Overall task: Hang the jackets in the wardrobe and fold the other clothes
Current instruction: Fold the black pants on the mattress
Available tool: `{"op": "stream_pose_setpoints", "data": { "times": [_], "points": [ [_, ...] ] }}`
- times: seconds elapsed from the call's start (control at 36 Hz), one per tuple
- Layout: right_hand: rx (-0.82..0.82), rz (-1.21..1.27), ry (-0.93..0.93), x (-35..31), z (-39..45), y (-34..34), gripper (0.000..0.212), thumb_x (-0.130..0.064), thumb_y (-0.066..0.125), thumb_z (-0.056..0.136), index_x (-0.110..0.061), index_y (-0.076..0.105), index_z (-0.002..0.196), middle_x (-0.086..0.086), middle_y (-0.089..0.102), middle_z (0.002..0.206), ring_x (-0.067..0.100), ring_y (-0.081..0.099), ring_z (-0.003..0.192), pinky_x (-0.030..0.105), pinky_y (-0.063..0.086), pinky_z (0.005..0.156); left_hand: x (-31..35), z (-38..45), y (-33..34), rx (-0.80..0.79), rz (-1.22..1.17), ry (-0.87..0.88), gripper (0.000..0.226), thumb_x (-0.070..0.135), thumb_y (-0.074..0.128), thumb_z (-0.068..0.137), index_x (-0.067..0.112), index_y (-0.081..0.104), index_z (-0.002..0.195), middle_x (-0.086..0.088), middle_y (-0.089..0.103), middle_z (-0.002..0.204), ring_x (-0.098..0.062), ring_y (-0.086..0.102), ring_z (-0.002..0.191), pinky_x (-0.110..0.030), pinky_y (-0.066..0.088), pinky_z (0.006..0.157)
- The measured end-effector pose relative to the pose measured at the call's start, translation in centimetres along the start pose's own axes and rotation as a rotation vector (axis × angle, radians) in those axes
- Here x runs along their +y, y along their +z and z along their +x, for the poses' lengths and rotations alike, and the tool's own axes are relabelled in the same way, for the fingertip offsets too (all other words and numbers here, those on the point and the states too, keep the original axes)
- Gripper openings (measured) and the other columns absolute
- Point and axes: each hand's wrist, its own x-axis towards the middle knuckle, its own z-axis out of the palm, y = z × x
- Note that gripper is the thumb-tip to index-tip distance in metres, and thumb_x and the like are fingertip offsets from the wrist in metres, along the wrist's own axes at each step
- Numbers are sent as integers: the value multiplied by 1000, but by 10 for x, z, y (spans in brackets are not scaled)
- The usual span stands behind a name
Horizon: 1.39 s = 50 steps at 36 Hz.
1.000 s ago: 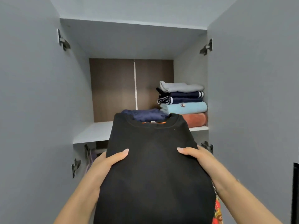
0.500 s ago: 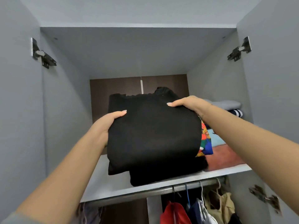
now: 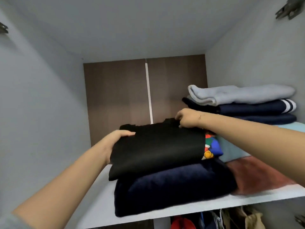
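Two bare hands work on a folded black sweatshirt [image 3: 156, 146] in the single head view, on the upper shelf [image 3: 99, 195] of an open grey wardrobe [image 3: 41, 96]. The sweatshirt lies on top of a folded dark navy velvety garment [image 3: 173, 187], which rests on the white shelf near its front edge. The left hand [image 3: 113, 141] holds the sweatshirt's left side: the thumb lies flat on top, pointing right, while the other fingers are hidden under the cloth, so the hand is clamped on the fabric edge. The right hand [image 3: 186, 119] is at the far right corner of the sweatshirt, fingers curled down and pinching the collar area. A thin bracelet [image 3: 200, 116] shows at the right wrist.

A patch of bright multicoloured print [image 3: 212, 148] peeks out at the right edge of the sweatshirt, between it and the navy garment. Just beside this pile, on the right of the shelf, stands a taller stack of folded clothes: a rust-coloured piece [image 3: 257, 176] at the bottom, a light blue one [image 3: 234, 149] above it, then navy pieces [image 3: 257, 109] with white stripes, and a pale grey one [image 3: 239, 95] on top. The brown back panel [image 3: 118, 93] shows behind. Below the shelf, tops of hanging garments [image 3: 214, 219] appear, one of them red [image 3: 181, 223].
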Motion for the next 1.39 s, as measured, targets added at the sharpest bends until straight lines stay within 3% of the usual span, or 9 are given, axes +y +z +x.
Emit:
{"op": "stream_pose_setpoints", "data": {
  "times": [0.06, 0.17, 0.42, 0.5, 0.56, 0.67, 0.78, 1.19, 1.39],
  "points": [
    [8, -17, -17, 0, -3, -13, 36, -3, 57, 92, -1, 59, 128, 15, 60, 128, 33, 57, 116, 41, 46, 101, 4, -8, 2, -21, -6, 10, 65, 25, 80, 58, 8, 64, 119, -16, 69, 113, -34, 65, 103, -42, 54, 85],
    [-54, -107, -50, 3, -15, -11, 38, -3, 50, 95, -7, 57, 132, 12, 58, 132, 30, 56, 118, 37, 45, 102, 3, -21, 17, -56, 6, -18, 33, 16, 76, 75, 7, 67, 105, -14, 74, 81, -29, 73, 66, -36, 57, 51],
    [71, -114, -99, 4, -27, -4, 43, -23, 50, 99, -12, 48, 141, 15, 38, 148, 32, 39, 134, 35, 31, 109, 7, -29, 26, 48, 154, 0, 28, 14, 68, 86, 7, 63, 113, -11, 72, 71, -25, 64, 72, -30, 53, 49],
    [84, -100, -152, -3, -34, -4, 47, -33, 42, 103, -12, 44, 144, 13, 24, 158, 30, 22, 145, 32, 18, 114, 14, -29, 27, 160, 284, 132, 73, 13, 71, 86, 13, 31, 147, -20, 64, 120, -34, 61, 107, -38, 54, 75],
    [51, -1, -178, -5, -42, -6, 43, -34, 40, 103, -11, 54, 137, 9, 37, 152, 25, 32, 141, 31, 23, 112, 25, -28, 24, 318, 567, 338, 96, 17, 70, 88, 23, 3, 155, -14, 20, 159, -35, 30, 141, -43, 35, 107],
    [-103, 51, -187, -6, -56, 4, 50, -44, 35, 103, -16, 48, 142, 3, 39, 152, 21, 35, 140, 29, 23, 111, 41, -19, 48, 66, 1113, 567, 57, 47, 39, 100, 34, 20, 153, 2, 14, 162, -24, 14, 149, -40, 11, 118],
    [-227, -5, -121, -9, -51, 30, 52, -31, 20, 108, -8, 11, 154, 10, 11, 162, 22, 12, 149, 20, 8, 108, 7, 15, 92, -85, 1454, 362, 52, 45, 10, 103, 33, 8, 154, -4, -3, 163, -30, -5, 150, -57, -3, 118],
    [-208, 58, -107, -14, -86, 39, 50, -35, 21, 107, -15, 21, 153, 1, 19, 161, 15, 16, 148, 24, 7, 114, -10, -33, 87, -150, 1408, 351, 52, 39, 8, 106, 25, 7, 155, -4, -1, 163, -26, -2, 150, -50, -4, 120],
    [87, 279, -55, -15, -185, 4, 33, -22, 52, 99, -18, 60, 130, -2, 57, 135, 10, 53, 116, 12, 40, 88, -22, -123, 55, -34, 939, 730, 32, 23, 47, 98, 21, 62, 127, 4, 57, 135, -11, 50, 118, -21, 32, 94]
  ]
}}
